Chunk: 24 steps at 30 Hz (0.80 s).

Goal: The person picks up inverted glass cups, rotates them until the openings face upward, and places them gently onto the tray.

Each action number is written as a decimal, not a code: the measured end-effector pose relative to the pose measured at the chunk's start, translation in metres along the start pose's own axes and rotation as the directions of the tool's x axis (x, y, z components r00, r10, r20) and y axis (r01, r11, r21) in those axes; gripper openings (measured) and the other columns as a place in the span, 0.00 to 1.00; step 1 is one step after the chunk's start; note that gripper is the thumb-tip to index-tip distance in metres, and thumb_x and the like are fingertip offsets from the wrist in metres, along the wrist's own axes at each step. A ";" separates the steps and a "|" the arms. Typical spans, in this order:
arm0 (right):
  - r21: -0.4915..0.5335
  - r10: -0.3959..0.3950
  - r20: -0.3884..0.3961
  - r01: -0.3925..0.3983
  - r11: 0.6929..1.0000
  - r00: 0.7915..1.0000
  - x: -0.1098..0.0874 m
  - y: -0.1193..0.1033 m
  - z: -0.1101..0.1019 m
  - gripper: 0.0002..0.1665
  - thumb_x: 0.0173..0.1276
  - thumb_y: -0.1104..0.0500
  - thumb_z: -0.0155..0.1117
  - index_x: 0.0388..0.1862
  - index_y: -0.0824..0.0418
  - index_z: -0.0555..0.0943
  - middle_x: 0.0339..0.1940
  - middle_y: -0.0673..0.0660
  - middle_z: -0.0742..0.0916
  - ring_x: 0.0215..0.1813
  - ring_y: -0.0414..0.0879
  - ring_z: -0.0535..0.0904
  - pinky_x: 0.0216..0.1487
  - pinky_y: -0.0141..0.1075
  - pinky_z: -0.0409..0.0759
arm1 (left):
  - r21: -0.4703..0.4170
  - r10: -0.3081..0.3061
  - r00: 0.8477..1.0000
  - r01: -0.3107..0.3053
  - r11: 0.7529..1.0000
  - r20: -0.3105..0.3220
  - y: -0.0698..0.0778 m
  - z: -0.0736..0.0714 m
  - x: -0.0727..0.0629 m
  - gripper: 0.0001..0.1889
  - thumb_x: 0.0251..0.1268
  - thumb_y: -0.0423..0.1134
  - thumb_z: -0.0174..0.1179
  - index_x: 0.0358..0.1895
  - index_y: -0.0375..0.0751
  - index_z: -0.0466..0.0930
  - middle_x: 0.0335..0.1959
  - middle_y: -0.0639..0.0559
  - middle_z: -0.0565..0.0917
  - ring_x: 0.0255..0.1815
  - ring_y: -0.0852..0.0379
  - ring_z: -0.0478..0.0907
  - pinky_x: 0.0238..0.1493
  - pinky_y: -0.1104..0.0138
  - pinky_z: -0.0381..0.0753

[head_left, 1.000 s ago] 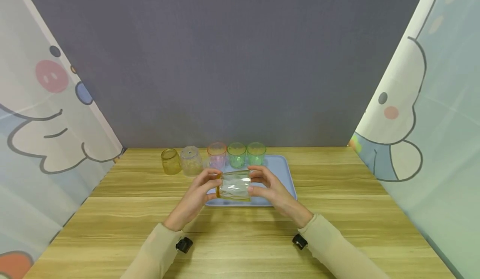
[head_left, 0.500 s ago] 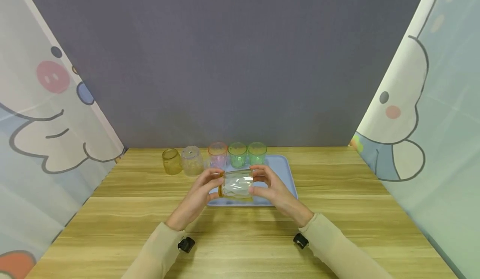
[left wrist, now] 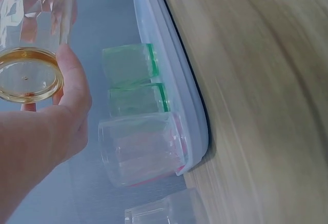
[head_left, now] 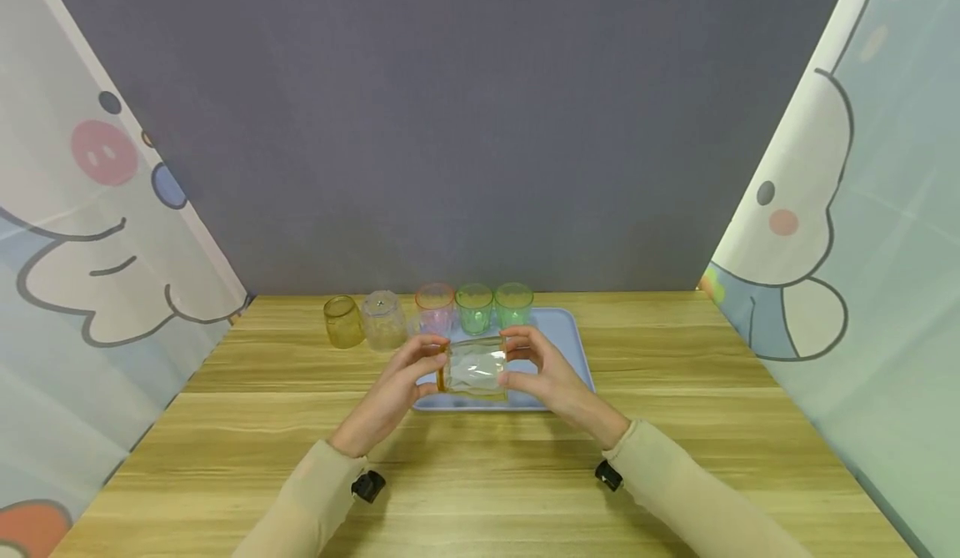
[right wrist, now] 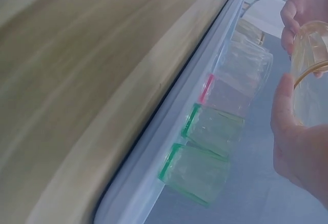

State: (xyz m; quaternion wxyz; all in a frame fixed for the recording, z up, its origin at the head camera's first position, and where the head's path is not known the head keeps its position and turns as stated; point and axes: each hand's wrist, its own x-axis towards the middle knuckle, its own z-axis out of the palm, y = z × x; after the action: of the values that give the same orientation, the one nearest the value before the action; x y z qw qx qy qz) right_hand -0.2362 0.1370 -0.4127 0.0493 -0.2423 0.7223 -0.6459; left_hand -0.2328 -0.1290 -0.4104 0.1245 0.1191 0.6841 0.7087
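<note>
Both hands hold a clear amber-tinted drinking glass [head_left: 476, 368] on its side, above a light blue tray [head_left: 561, 337]. My left hand [head_left: 392, 391] grips the end with the thick amber base ring [left wrist: 51, 92], seen closely in the left wrist view. At the opposite end, my right hand [head_left: 553, 381] holds the glass near its rim [right wrist: 307, 69], thumb on the near side and fingers on the far side. Behind it on the tray stand a pink glass [head_left: 436, 312] and two green glasses [head_left: 474, 311], [head_left: 513, 308] in a row.
Left of the tray, an upside-down clear glass [head_left: 383, 324] and a darker amber glass [head_left: 342, 324] stand on the wooden table [head_left: 480, 491]. A grey panel [head_left: 480, 124] rises behind the table, with printed curtains [head_left: 802, 166] along both sides.
The held glass has shifted slightly to the right, along with the left hand. Both hands keep their hold at its two ends, and the other glasses stay where they were.
</note>
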 end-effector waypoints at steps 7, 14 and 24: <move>-0.035 -0.039 0.009 0.040 0.999 0.999 0.003 -0.003 -0.004 0.35 0.66 0.62 0.71 0.70 0.62 0.69 0.60 0.65 0.77 0.63 0.60 0.73 0.66 0.64 0.67 | 0.048 -0.002 0.999 0.000 0.999 0.032 0.007 -0.002 0.001 0.25 0.78 0.46 0.55 0.69 0.38 0.65 0.67 0.42 0.65 0.66 0.46 0.64 0.57 0.57 0.74; -0.070 -0.046 0.016 0.047 0.996 0.999 0.007 -0.007 -0.009 0.36 0.66 0.61 0.71 0.70 0.63 0.69 0.60 0.65 0.77 0.63 0.60 0.74 0.64 0.59 0.70 | 0.106 0.013 0.999 -0.018 0.994 0.045 0.014 -0.006 0.004 0.23 0.79 0.47 0.53 0.68 0.38 0.66 0.68 0.41 0.66 0.67 0.46 0.65 0.60 0.54 0.75; -0.136 -0.007 0.053 0.014 0.991 0.999 0.007 -0.010 -0.016 0.38 0.66 0.59 0.72 0.72 0.62 0.67 0.62 0.65 0.76 0.65 0.62 0.72 0.58 0.49 0.78 | 0.228 0.107 0.994 -0.107 0.968 0.010 0.022 -0.006 0.004 0.17 0.78 0.38 0.54 0.63 0.34 0.71 0.61 0.35 0.71 0.59 0.42 0.74 0.56 0.51 0.81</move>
State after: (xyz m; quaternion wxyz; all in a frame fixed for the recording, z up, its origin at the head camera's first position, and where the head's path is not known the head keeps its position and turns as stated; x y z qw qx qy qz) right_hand -0.2461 0.1484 -0.3991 0.0481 -0.2657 0.7618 -0.5888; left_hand -0.2390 -0.1337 -0.3885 0.0708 0.1687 0.7538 0.6311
